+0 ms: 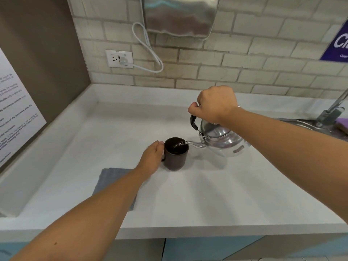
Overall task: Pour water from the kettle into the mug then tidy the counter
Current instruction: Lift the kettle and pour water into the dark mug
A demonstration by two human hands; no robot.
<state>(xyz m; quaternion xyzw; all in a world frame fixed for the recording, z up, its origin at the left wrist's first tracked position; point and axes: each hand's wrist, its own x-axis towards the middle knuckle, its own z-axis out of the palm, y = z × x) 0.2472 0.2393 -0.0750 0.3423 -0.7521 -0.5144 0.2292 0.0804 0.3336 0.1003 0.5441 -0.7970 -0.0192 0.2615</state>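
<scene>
A dark brown mug (176, 159) stands upright on the white counter (197, 200). My left hand (152, 158) grips its handle on the left side. A shiny metal kettle (222, 140) is lifted and tilted left, its spout over the mug's rim, and a thin stream of water runs from the spout into the mug. My right hand (214, 104) is closed around the kettle's black handle from above. A folded grey cloth (113, 176) lies flat on the counter, partly hidden under my left forearm.
A steel sink with a tap (335, 108) and a purple sponge (341, 124) sits at the far right. On the tiled back wall hang a metal dispenser (178, 16) and a socket (119, 58) with a white cable. A printed notice (15, 110) leans at left.
</scene>
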